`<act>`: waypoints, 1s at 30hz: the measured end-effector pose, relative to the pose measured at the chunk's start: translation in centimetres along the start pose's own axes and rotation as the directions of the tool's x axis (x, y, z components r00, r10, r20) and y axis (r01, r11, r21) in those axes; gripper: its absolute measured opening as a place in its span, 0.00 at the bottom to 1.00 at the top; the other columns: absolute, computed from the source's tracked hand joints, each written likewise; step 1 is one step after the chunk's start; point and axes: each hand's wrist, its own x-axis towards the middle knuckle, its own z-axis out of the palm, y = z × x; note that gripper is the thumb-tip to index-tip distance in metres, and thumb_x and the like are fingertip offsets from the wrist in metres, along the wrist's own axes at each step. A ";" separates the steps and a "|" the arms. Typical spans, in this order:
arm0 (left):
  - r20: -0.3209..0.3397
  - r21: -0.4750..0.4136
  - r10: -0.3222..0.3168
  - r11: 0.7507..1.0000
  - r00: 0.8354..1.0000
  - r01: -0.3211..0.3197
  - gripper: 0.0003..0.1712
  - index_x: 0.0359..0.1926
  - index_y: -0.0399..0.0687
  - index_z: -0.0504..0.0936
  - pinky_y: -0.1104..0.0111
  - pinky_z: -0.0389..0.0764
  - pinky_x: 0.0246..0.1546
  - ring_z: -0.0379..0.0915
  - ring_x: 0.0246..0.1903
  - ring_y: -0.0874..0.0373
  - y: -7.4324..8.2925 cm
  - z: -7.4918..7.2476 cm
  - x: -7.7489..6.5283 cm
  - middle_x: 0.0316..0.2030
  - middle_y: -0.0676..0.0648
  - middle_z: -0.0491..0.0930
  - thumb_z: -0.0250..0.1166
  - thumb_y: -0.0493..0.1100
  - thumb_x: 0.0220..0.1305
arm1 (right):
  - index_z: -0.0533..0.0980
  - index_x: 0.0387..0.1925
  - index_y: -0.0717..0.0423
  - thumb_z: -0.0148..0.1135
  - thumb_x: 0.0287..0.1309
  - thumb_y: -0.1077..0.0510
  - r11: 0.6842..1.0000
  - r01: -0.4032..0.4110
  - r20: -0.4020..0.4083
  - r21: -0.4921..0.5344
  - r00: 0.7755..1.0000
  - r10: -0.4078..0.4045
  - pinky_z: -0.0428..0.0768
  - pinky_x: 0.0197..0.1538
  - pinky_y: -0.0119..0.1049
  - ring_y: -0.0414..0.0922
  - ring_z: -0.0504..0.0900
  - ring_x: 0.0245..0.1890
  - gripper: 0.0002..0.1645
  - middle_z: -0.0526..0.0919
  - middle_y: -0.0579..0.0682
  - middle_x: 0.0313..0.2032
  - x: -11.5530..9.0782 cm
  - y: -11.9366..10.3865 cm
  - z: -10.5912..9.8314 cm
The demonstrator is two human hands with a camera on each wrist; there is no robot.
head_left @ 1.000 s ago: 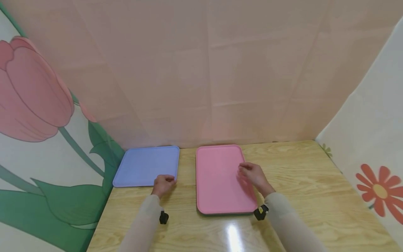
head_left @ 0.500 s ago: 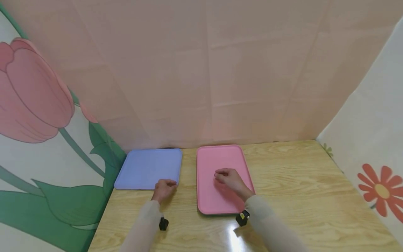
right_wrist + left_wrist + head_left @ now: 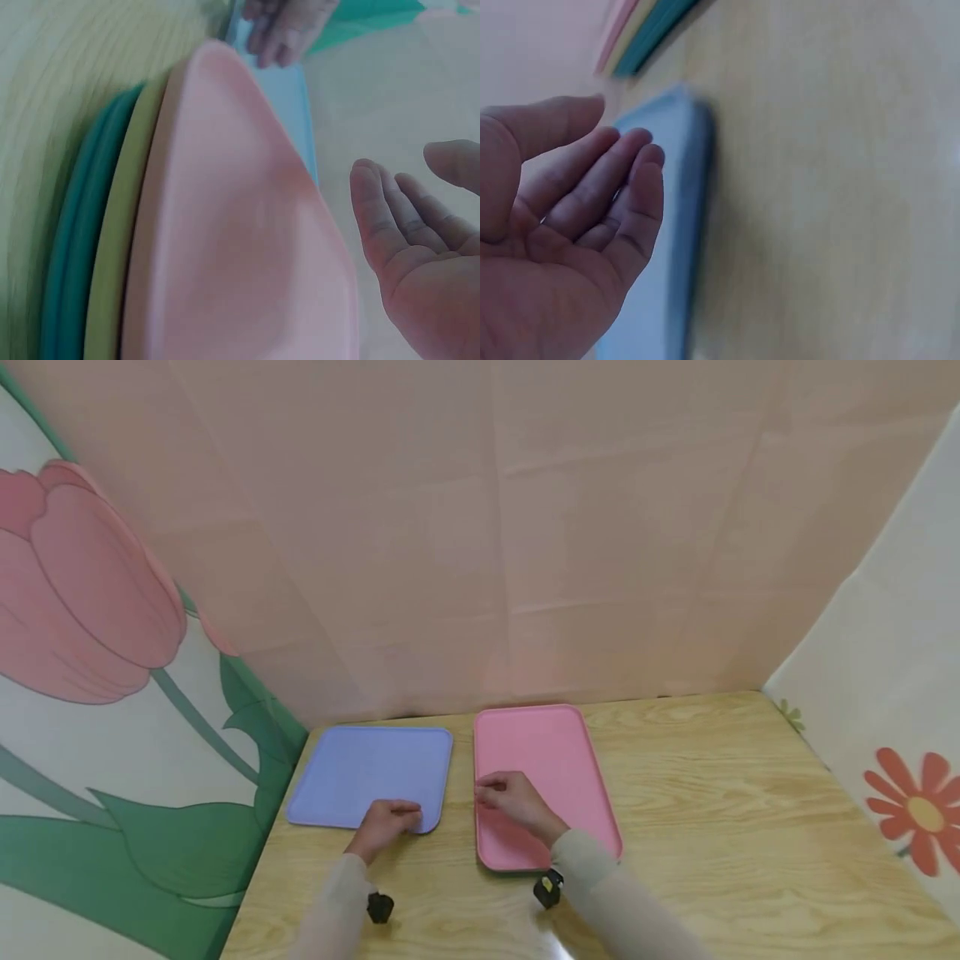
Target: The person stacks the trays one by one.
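A blue tray (image 3: 375, 764) lies on the table at the left, slightly turned. My left hand (image 3: 385, 822) is over its front right corner, palm down in the head view. In the left wrist view the left fingers (image 3: 630, 210) bend loosely, with the thumb apart and nothing between them. A pink tray (image 3: 532, 743) tops a stack on the right of the blue one. Over this pink tray, near its left edge, is my right hand (image 3: 517, 802). The right wrist view shows the right fingers (image 3: 379, 210) relaxed and holding nothing, thumb apart.
Under the pink tray, the right wrist view shows a yellow tray (image 3: 124, 225) and green trays (image 3: 86, 225). Wood-grain table (image 3: 712, 793) surrounds them. A pink cloth backdrop (image 3: 480, 527) hangs behind, with flower-printed panels at both sides.
My right hand has moved left across the pink tray, from its right edge to its left edge. The blue tray has shifted right and toward me, turning slightly, with my left hand at its corner.
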 end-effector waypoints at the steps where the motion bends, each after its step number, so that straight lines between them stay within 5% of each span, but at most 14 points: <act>1: -0.030 -0.006 -0.011 1.000 0.999 0.010 0.15 0.48 0.27 0.84 0.61 0.85 0.40 0.82 0.39 0.55 0.0 -0.8 0.3 0.42 0.38 0.86 0.68 0.35 0.64 | 0.77 0.50 0.79 0.61 0.65 0.66 1.000 0.004 0.012 0.007 1.000 -0.004 0.86 0.45 0.44 0.57 0.85 0.41 0.18 0.84 0.68 0.40 0.1 -0.1 0.4; 6: -0.190 0.032 -0.030 0.999 0.981 0.037 0.17 0.50 0.22 0.81 0.63 0.84 0.36 0.83 0.37 0.51 0.0 -6.3 1.4 0.41 0.34 0.85 0.65 0.34 0.64 | 0.76 0.53 0.77 0.61 0.65 0.64 0.999 -0.001 0.059 -0.033 0.998 0.003 0.85 0.47 0.46 0.53 0.85 0.42 0.20 0.84 0.65 0.42 0.8 -1.1 2.3; 14: -0.335 0.295 -0.035 0.945 0.942 0.140 0.22 0.56 0.26 0.79 0.47 0.74 0.58 0.69 0.59 0.32 0.1 -12.7 1.6 0.54 0.29 0.78 0.61 0.40 0.67 | 0.68 0.64 0.74 0.63 0.66 0.54 0.988 -0.090 0.103 -0.128 0.989 0.103 0.75 0.63 0.52 0.58 0.77 0.58 0.34 0.80 0.64 0.55 1.9 -2.4 5.5; 23: -0.386 0.376 -0.083 0.896 0.919 0.239 0.29 0.59 0.21 0.72 0.44 0.69 0.61 0.65 0.59 0.28 -1.7 -14.5 0.7 0.59 0.24 0.71 0.58 0.42 0.66 | 0.63 0.67 0.76 0.63 0.64 0.48 0.958 -0.141 0.162 -0.249 0.969 0.185 0.72 0.63 0.58 0.64 0.72 0.62 0.43 0.74 0.70 0.60 1.4 -2.6 8.4; 30: -0.311 0.354 -0.175 0.891 0.934 0.285 0.40 0.66 0.17 0.58 0.41 0.60 0.67 0.53 0.63 0.22 -2.8 -14.8 0.5 0.64 0.17 0.57 0.55 0.46 0.66 | 0.61 0.68 0.76 0.62 0.64 0.46 0.954 -0.172 0.168 -0.247 0.962 0.217 0.69 0.66 0.59 0.65 0.68 0.65 0.46 0.70 0.71 0.63 1.4 -2.2 8.9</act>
